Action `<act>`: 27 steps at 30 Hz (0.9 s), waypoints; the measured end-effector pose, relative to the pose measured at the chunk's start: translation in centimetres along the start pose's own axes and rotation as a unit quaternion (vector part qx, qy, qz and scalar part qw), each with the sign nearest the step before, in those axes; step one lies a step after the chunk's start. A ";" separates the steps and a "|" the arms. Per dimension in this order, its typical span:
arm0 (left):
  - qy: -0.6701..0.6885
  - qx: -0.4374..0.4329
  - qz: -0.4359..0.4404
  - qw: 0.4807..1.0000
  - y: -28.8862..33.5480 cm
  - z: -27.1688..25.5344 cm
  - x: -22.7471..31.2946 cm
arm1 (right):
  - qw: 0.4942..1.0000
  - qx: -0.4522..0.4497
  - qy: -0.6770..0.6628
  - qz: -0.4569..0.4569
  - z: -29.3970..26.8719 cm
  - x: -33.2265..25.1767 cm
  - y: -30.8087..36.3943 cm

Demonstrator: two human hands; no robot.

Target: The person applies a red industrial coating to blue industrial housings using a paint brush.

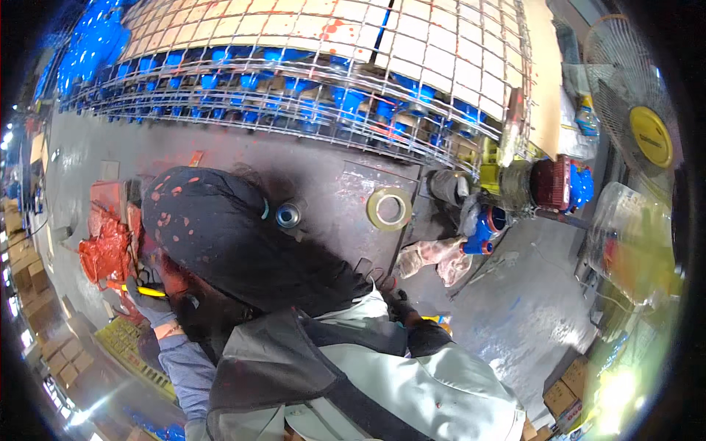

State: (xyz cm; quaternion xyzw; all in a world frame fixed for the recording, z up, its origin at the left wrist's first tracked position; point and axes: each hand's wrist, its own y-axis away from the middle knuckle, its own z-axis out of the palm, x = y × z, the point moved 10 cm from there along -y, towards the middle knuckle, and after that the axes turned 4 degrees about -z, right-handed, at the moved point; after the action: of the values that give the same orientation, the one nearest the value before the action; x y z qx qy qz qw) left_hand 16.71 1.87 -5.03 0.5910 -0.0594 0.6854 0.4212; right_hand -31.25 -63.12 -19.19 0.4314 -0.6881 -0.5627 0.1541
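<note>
The gloved left hand point(151, 301) is curling its fingers point(140, 288) closed around a yellow tool point(147, 292), which is poking out just to their right. A red, paint-soaked mass point(107, 250) is lying just above those fingers. The right hand point(403, 307), in a dark glove, is showing beyond the shoulder; whether its fingers are open or closed I cannot tell. Farther up, a tape roll point(389, 209) is lying on the dark bench point(346, 184), below a wire cage of blue parts point(316, 103)

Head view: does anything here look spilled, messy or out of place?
Yes. Red paint spatters the cardboard sheet on the wire cage and speckles the dark cap of a person crouched in front. Crumpled stained rags lie on the grey floor.
</note>
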 end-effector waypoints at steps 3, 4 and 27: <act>0.012 -0.133 -0.031 0.990 1.5 1.2 2.7 | 0.998 -0.011 0.034 -0.044 0.3 1.1 0.6; -0.002 -0.111 -0.017 0.994 2.4 1.3 3.1 | 0.997 -0.011 0.049 -0.060 -0.4 1.2 -0.1; 0.200 -0.108 0.139 0.964 3.1 -7.9 0.8 | 0.790 0.214 0.335 -0.466 -25.9 -33.5 -14.7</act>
State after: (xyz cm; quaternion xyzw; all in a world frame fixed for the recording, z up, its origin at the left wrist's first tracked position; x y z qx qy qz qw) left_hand 8.70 4.90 -5.36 0.3793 -0.1291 0.8309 0.3862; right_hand 12.46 -54.01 -15.13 0.8832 -0.4117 -0.2245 -0.0020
